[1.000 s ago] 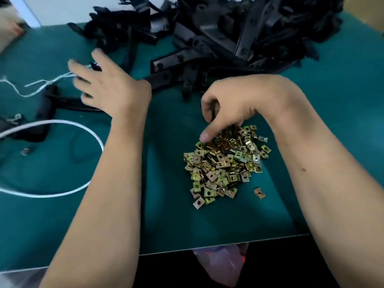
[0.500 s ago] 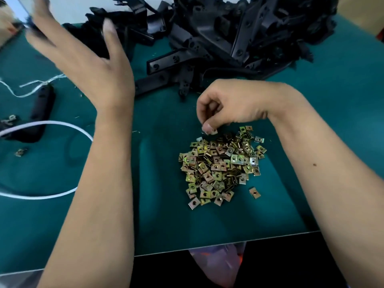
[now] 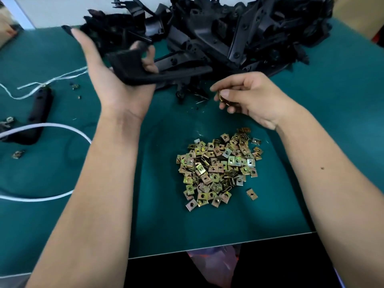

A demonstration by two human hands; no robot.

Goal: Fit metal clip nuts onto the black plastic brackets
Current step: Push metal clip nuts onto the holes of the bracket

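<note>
With the left hand (image 3: 116, 80) gripping a bracket (image 3: 145, 69) and the right hand (image 3: 245, 94) pinching a nut (image 3: 223, 98), steady the bracket, then slide the nut squarely onto its edge.

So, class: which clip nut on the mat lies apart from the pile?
The lone clip nut beside the pile, at its near right edge; bare mat surrounds it.

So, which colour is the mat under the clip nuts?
Dark teal green mat, seen in the head view.
</note>
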